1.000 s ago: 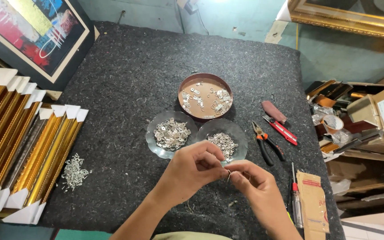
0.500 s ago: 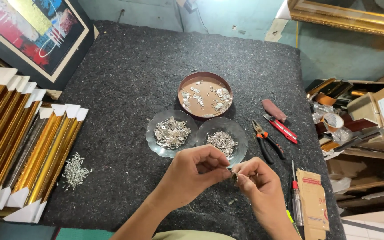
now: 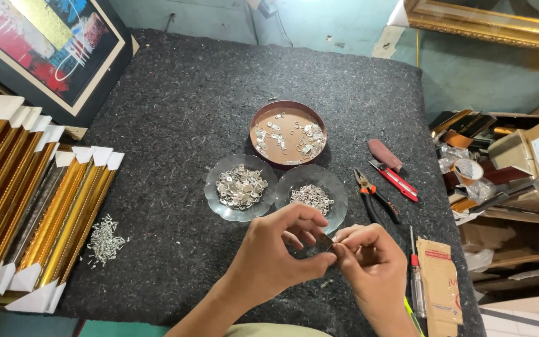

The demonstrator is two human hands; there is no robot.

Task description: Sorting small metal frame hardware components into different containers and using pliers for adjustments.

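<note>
Hands have drawn together since a second ago: left hand (image 3: 276, 256) and right hand (image 3: 372, 262) pinch one small metal piece (image 3: 325, 242) between fingertips. Piece sits above the tabletop (image 3: 176, 125), just before the right glass dish (image 3: 338, 187); fitting appears underway.

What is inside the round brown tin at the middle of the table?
The round brown tin holds small silver metal hangers, scattered loosely, mostly toward its right side and along the left rim. Bare brown bottom shows between them. Nothing covers the tin; whether pieces overlap cannot be told.
</note>
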